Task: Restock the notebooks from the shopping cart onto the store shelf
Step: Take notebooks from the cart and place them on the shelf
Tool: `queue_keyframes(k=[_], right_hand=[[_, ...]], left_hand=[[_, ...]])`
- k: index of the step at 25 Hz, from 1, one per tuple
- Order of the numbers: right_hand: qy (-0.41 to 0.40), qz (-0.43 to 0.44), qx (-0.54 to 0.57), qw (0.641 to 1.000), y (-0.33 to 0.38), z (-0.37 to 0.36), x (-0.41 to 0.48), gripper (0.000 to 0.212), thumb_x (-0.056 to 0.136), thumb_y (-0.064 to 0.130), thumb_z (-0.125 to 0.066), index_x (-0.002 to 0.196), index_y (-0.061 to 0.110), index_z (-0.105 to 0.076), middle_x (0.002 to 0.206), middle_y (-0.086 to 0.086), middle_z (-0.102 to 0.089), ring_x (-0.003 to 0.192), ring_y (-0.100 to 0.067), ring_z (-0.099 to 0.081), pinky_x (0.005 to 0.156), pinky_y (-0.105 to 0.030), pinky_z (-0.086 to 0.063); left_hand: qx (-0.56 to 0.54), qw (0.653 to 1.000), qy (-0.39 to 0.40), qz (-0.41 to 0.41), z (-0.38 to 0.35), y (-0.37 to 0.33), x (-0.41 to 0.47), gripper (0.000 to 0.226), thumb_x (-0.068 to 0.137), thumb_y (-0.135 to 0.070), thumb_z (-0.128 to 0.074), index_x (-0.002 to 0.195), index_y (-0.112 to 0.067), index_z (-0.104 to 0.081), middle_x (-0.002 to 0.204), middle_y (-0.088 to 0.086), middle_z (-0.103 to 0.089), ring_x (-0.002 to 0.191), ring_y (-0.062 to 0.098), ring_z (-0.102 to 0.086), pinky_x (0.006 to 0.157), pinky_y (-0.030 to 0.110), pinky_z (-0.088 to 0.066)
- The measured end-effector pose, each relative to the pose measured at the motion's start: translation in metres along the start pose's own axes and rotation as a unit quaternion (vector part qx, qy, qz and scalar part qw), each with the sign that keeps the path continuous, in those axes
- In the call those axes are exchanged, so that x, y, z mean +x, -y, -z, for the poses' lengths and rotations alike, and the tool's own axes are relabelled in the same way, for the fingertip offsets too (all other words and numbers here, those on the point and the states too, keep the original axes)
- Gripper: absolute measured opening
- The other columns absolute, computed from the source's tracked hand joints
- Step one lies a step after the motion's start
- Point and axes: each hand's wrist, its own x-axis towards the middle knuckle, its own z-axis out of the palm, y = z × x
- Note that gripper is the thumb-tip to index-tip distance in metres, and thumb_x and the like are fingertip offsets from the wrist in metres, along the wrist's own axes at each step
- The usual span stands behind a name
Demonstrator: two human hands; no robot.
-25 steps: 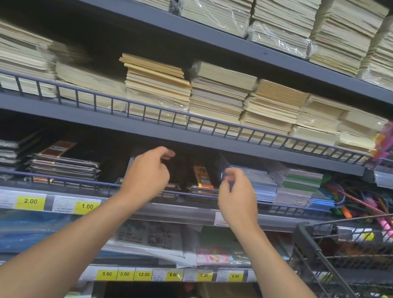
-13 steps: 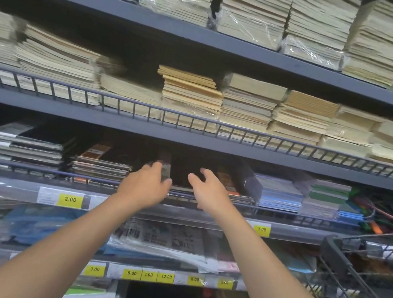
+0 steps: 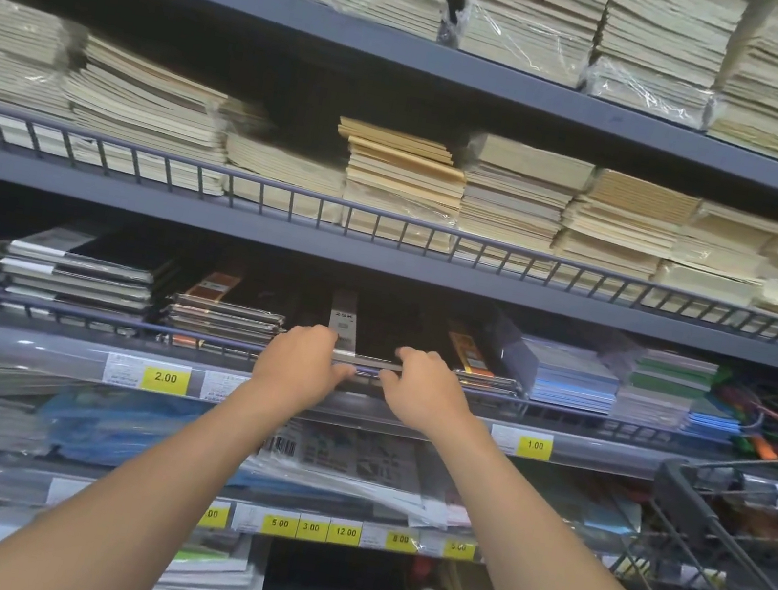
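Store aisle: a person's L hand (image 3: 300,367) and R hand (image 3: 427,394) are gripping the front edge of a stack of black notebooks (image 3: 385,333) on the store shelf (image 3: 57,355). The fingers are curling over the top cover w/ thumbs tucking below the edge, right at the wire rail (image 3: 90,314). The stack is sitting mid-shelf, w/ an orange-banded stack (image 3: 224,313) just beside it at left and blue notebooks (image 3: 564,375) farther right. Beige notebook stacks (image 3: 404,179) are filling the tier above. Yellow price tags (image 3: 165,377) are lining the shelf's front strip. The shopping cart (image 3: 717,535) is standing at lower right, contents too blurred to tell.
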Motion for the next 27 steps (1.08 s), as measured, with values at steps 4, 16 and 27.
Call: queue_keyframes(k=[4, 16, 27], right_hand=[[0.013, -0.005, 0.013, 1.000, -0.002, 0.004, -0.003, 0.052, 0.096, 0.034, -0.053, 0.145, 0.018, -0.046, 0.142, -0.012, -0.051, 0.122, -0.033, -0.055, 0.097, -0.040, -0.048], [0.053, -0.052, 0.054, 0.996, 0.009, 0.017, 0.000, 0.036, 0.096, 0.008, -0.043, 0.131, 0.003, -0.050, 0.130, -0.017, -0.059, 0.111, -0.032, -0.060, 0.091, -0.039, -0.050], [-0.167, 0.012, 0.145, 0.975, -0.028, 0.010, -0.023, 0.048, 0.093, 0.009, -0.051, 0.136, 0.028, -0.056, 0.147, 0.005, -0.049, 0.136, -0.019, -0.044, 0.105, -0.041, -0.046]], left_hand=[[-0.028, 1.000, -0.005, 0.003, 0.002, 0.000, 0.000, 0.048, 0.091, -0.042, -0.069, 0.129, -0.013, -0.065, 0.124, 0.008, -0.071, 0.114, 0.031, -0.066, 0.092, 0.040, -0.055], [-0.076, 0.995, 0.023, 0.053, 0.013, -0.010, -0.003, 0.058, 0.086, -0.007, -0.053, 0.144, -0.012, -0.054, 0.139, 0.012, -0.063, 0.121, 0.036, -0.062, 0.096, 0.041, -0.053], [-0.006, 0.996, -0.071, -0.056, -0.005, -0.021, -0.016, 0.053, 0.088, -0.010, -0.051, 0.142, -0.009, -0.054, 0.141, 0.013, -0.056, 0.132, 0.032, -0.049, 0.108, 0.046, -0.046]])
